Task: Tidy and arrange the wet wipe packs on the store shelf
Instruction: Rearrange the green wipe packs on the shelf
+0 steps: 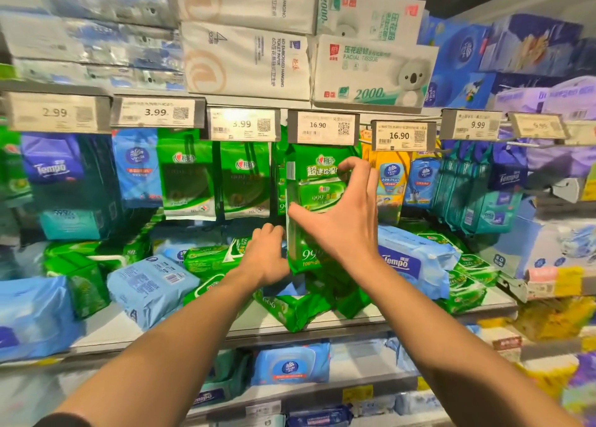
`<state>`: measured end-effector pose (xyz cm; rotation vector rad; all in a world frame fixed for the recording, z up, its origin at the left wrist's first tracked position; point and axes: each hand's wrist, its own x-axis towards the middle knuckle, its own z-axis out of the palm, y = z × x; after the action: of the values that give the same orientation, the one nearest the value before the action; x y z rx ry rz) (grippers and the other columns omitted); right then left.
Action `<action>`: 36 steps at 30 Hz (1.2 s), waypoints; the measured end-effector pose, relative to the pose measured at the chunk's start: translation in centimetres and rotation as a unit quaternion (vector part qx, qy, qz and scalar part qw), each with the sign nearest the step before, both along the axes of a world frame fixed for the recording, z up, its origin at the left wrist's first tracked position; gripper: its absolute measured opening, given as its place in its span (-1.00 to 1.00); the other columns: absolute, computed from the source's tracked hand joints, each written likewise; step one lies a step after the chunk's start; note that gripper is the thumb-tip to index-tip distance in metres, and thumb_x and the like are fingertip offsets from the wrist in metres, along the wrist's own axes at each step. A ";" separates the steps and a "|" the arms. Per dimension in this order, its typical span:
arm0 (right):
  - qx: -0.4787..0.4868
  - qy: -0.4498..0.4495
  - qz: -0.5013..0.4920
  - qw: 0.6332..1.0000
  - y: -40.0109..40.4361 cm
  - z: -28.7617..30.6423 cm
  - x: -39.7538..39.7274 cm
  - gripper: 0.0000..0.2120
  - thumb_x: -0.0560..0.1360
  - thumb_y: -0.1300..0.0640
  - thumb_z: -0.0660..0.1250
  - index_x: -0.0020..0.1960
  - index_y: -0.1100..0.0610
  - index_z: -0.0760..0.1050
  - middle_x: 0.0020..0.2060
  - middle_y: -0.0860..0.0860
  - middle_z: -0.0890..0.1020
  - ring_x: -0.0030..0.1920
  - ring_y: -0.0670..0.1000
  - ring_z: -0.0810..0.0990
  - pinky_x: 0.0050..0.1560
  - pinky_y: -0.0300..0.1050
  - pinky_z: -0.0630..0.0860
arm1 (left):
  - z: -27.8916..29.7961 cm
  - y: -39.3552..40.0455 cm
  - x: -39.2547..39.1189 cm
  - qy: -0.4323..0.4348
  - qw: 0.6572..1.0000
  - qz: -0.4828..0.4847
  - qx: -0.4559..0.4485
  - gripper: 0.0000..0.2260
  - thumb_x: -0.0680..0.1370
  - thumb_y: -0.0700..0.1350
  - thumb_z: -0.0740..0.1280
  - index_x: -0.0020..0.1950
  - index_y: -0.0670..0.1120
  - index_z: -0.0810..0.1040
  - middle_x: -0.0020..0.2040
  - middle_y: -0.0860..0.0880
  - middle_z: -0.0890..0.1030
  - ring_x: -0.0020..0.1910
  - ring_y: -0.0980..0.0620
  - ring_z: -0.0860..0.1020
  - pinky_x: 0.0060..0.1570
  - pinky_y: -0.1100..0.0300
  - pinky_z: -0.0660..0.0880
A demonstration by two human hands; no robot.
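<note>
Both grips clasp the upright green wipe pack (pixel 311 207): right hand (pixel 338 213) spread wide, left hand (pixel 266 255) curled low.

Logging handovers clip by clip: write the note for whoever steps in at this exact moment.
Right hand: spread across the front of a tall green wipe pack, thumb and fingers at its edges, holding it upright.
Left hand: at that pack's lower left edge; grip not clear.
Done: green packs hang in a row under the price tags.
Left: green and blue packs lie jumbled on the shelf; place the held pack, then straighten these.
</note>
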<state>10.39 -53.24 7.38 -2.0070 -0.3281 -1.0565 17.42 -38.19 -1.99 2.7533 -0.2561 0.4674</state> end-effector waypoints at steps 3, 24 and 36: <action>0.000 -0.023 -0.016 1.000 0.0 0.2 -0.3 -0.29 0.12 -0.22 0.46 0.13 0.00 0.24 0.06 -0.03 0.35 0.00 -0.02 0.42 -0.05 -0.06 0.42 | -0.2 0.4 -0.5 -0.012 0.999 0.011 -0.039 -0.62 0.46 0.16 0.40 0.08 -0.07 0.45 -0.03 -0.06 0.37 0.01 -0.11 0.37 0.02 0.02 0.36; 0.019 -0.024 -0.031 0.999 0.5 -2.1 2.3 -0.30 0.15 -0.21 0.47 0.15 -0.02 0.24 0.07 -0.05 0.31 -0.02 -0.05 0.39 -0.10 -0.17 0.31 | 0.1 2.2 -0.8 -0.025 0.998 0.032 -0.039 -0.54 0.43 0.04 0.39 0.27 -0.11 0.43 0.18 -0.12 0.42 0.21 -0.13 0.34 0.22 -0.06 0.38; -0.013 -0.043 -0.043 0.998 -0.2 -1.4 1.2 -0.30 0.18 -0.19 0.50 0.17 0.00 0.25 0.10 0.00 0.33 0.08 0.04 0.45 -0.05 -0.13 0.39 | -0.6 2.1 -0.3 -0.008 0.999 0.038 -0.017 -0.50 0.42 0.09 0.40 0.28 -0.09 0.42 0.18 -0.10 0.42 0.21 -0.11 0.35 0.22 -0.03 0.39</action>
<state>11.61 -53.46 5.99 -2.0177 -0.3053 -1.2013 17.09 -36.08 -2.57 2.7342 -0.1473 0.5101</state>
